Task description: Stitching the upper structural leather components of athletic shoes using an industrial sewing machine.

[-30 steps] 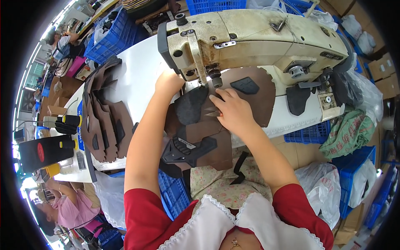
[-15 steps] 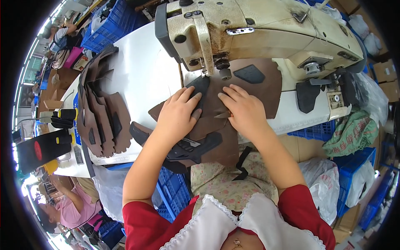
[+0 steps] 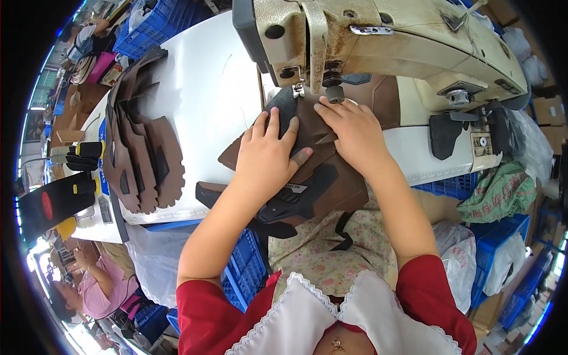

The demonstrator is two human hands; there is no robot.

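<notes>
Your grip is flat and spread on both sides: your left hand [image 3: 266,157] lies palm down with fingers fanned over the brown and black leather piece [image 3: 331,177], and your right hand [image 3: 352,133] presses the same piece with fingers stretched out, neither hand pinching anything. Take the sewing machine [image 3: 384,41] as your landmark: the leather piece lies on the white table [image 3: 207,89] right under the machine's head, its far edge tucked beneath the presser foot [image 3: 299,89], its near edge hanging off the table toward your lap. Your right fingertips sit just beside the small dark roller under the machine head, and your left fingertips rest a little to the left of the presser foot. To the left of the machine, well apart from your hands, a stack of brown cut pieces [image 3: 142,148] lies fanned on the table. Beyond that stack, at the table's left edge, black parts [image 3: 53,198] rest near a yellow object. Below the machine's right end a blue crate [image 3: 455,186] shows under the table, with green cloth [image 3: 494,192] beside it.
</notes>
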